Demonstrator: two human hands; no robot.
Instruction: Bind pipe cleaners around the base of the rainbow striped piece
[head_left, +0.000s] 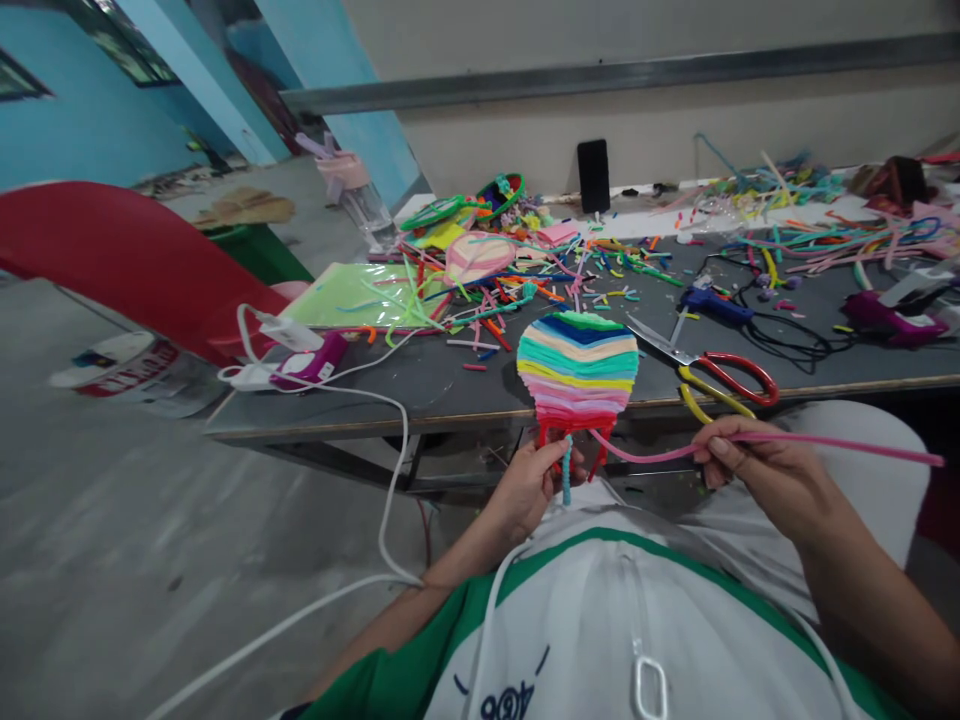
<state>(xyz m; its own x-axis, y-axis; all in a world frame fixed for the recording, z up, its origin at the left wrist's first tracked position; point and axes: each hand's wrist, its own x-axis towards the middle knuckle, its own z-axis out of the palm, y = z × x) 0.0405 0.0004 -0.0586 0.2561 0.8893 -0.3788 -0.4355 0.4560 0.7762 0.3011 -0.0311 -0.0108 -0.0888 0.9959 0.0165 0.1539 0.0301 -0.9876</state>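
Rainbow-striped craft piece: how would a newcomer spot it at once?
Find the long grey table, then the middle of its near edge, above the person's left hand. The rainbow-striped rounded craft piece overlaps that edge in view, red at its bottom. Unlike the pink-and-cream oval piece behind it, it has many coloured bands.

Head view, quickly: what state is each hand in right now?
Left hand: closed, holding the striped piece at its red lower end.
Right hand: closed, pinching the pink strand.
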